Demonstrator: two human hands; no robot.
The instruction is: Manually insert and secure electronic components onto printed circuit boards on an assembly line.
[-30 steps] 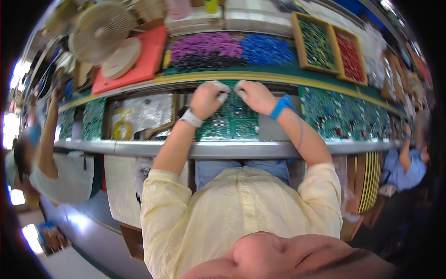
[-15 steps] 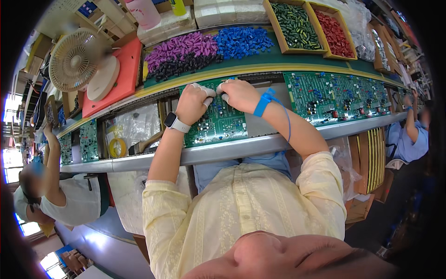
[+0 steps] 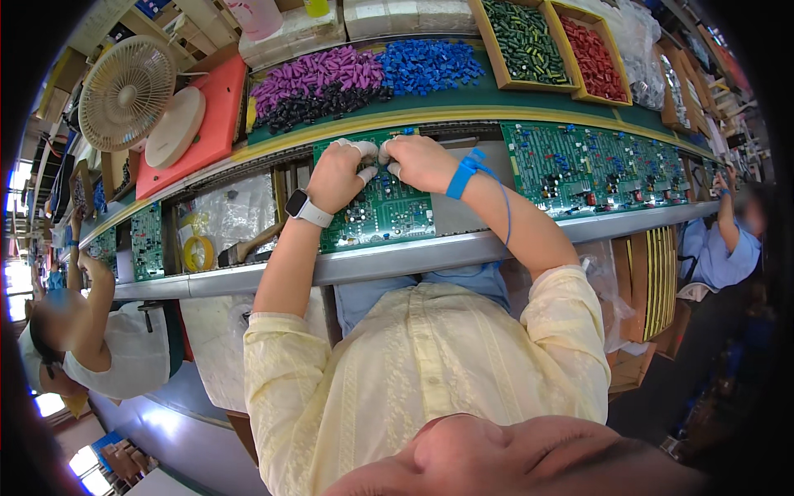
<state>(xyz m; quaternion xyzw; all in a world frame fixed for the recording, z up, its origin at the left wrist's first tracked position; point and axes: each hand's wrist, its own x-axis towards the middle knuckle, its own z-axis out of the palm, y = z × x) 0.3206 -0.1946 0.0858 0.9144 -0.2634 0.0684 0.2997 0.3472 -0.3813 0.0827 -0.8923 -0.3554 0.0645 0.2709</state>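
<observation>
A green circuit board (image 3: pixel 380 217) lies on the line in front of me, with small components along its near part. My left hand (image 3: pixel 336 177) rests over its upper left, fingers bent and pinched together, white finger covers on the tips. My right hand (image 3: pixel 418 164) meets it from the other side, also with covered fingertips closed near the board's far part. The two sets of fingertips almost touch. Whatever sits between them is too small or hidden. A smartwatch (image 3: pixel 297 203) is on my left wrist, a blue wrist strap (image 3: pixel 466 175) with a cord on my right.
Purple (image 3: pixel 318 74), black (image 3: pixel 314 106) and blue parts (image 3: pixel 430 66) are heaped beyond the line. Boxes hold green parts (image 3: pixel 529 45) and red parts (image 3: pixel 591 58). More boards (image 3: pixel 579 169) stand to the right. Left are a fan (image 3: pixel 128 93), yellow tape roll (image 3: pixel 198 253), brush (image 3: pixel 248 246) and co-worker (image 3: pixel 124 347).
My fingertips have come slightly closer together over the same board. The view has shifted a little, and the left co-worker's arm has changed position.
</observation>
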